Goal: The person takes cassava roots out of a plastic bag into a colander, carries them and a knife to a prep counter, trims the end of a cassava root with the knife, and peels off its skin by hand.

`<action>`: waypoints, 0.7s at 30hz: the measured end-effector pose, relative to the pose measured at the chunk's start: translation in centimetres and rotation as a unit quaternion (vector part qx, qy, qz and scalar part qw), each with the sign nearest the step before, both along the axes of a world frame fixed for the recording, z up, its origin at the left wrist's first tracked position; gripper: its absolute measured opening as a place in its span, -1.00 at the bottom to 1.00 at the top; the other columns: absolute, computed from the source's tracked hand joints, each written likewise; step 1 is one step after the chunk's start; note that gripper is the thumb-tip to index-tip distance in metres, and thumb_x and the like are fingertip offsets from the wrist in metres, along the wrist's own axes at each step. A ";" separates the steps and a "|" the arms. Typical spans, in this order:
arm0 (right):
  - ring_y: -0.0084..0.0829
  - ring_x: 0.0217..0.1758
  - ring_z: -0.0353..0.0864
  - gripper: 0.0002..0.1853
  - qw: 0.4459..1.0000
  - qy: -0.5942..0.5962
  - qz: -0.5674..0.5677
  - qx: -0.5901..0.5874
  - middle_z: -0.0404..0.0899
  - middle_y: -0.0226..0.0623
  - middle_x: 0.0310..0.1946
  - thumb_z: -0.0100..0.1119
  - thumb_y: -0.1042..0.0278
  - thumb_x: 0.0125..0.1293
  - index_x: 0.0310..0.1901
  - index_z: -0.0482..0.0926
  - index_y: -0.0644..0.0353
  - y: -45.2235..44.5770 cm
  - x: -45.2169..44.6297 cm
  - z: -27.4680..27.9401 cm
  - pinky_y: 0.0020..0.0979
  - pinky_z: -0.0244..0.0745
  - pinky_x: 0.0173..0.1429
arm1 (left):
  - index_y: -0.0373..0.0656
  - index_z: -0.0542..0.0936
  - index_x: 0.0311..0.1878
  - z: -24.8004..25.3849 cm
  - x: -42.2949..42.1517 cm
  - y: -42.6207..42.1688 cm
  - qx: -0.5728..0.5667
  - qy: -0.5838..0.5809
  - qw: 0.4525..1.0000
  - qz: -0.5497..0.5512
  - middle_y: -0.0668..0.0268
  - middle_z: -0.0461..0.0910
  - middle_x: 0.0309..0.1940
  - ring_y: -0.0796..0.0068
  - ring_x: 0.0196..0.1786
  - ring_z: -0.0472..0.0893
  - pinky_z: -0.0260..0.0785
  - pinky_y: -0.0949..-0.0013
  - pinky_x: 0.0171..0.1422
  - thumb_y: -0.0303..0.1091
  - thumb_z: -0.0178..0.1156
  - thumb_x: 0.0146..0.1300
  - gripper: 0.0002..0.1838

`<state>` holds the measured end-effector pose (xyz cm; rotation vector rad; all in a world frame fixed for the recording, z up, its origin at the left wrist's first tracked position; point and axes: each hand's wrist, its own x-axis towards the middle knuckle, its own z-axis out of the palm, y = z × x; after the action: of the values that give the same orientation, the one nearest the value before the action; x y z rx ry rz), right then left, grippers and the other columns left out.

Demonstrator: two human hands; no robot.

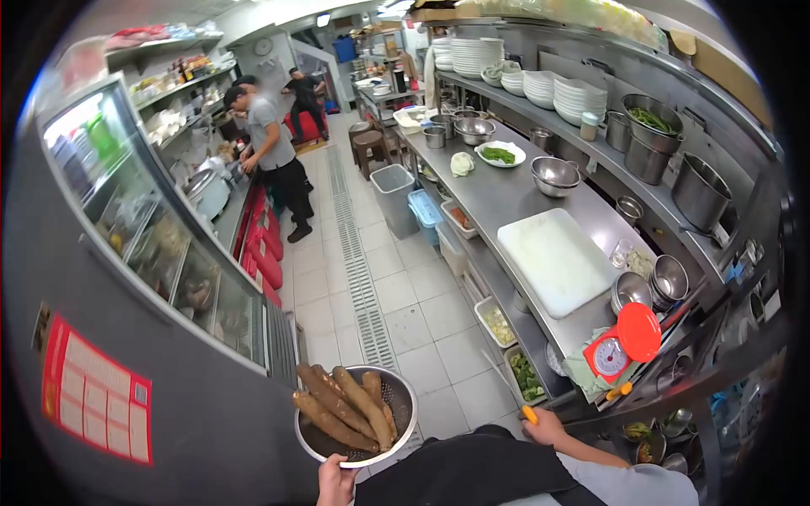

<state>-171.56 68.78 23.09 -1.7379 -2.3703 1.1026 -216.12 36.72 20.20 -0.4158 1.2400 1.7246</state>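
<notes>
Near the bottom centre, my left hand grips the rim of a perforated metal colander. Several long brown roots lie in the colander, some leaning over its far rim. Farther right, my right hand is closed around the yellow-orange handle of a knife; its thin blade points up and left over the floor. The steel counter with a white cutting board stands beyond my right hand. A red kitchen scale sits at the counter's near end, on a green cloth.
A glass-door fridge stands at the left. Co-workers stand farther down the tiled aisle, which has a floor drain. A grey bin and vegetable containers line the counter's side. Metal bowls stand near the scale.
</notes>
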 end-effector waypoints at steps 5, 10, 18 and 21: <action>0.21 -0.04 0.67 -0.58 0.985 0.094 -0.135 0.057 0.68 0.17 -0.17 0.26 0.08 0.29 -0.01 0.59 0.28 4.5 -6.0 -1.0 0.06 0.56 0.00 | -0.56 0.38 0.20 3.4 -7.2 13.6 0.025 0.010 0.998 -0.049 -0.13 0.56 0.18 -0.15 0.27 0.58 0.43 -0.23 0.44 -0.51 0.00 0.21 -0.52; 0.00 -0.26 0.68 -0.67 0.955 0.224 -0.193 -0.022 0.64 0.03 -0.36 0.25 0.18 0.32 -0.10 0.53 0.31 16.3 -16.6 1.7 -0.08 0.55 -0.15 | -0.43 0.43 0.13 7.7 -11.0 30.2 0.047 0.024 0.996 -0.071 -0.04 0.61 0.01 -0.06 -0.01 0.70 0.66 -0.16 0.12 -0.61 0.03 0.13 -0.57; -0.48 -0.61 0.54 -0.54 0.903 0.350 -0.245 -0.048 0.52 -0.30 -0.51 0.28 -0.03 0.46 0.00 0.46 0.26 41.5 -29.2 5.1 -0.36 0.46 -0.50 | -0.39 0.41 0.30 12.9 -15.5 53.2 0.060 0.022 0.984 -0.165 0.01 0.61 0.12 -0.06 0.11 0.67 0.60 -0.17 0.22 -0.67 0.05 0.11 -0.41; -0.51 -0.60 0.54 -0.55 0.883 0.383 -0.268 -0.048 0.54 -0.30 -0.47 0.32 -0.01 0.44 -0.01 0.46 0.25 47.0 -29.6 9.0 -0.40 0.46 -0.51 | -0.43 0.41 0.30 13.4 -16.4 61.3 0.092 0.031 0.970 -0.225 -0.02 0.60 0.13 -0.06 0.14 0.66 0.58 -0.11 0.28 -0.70 0.04 0.09 -0.40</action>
<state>-201.15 115.79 32.12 -1.4371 -1.2919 1.4397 -232.50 97.99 33.62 0.0325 1.1032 1.4489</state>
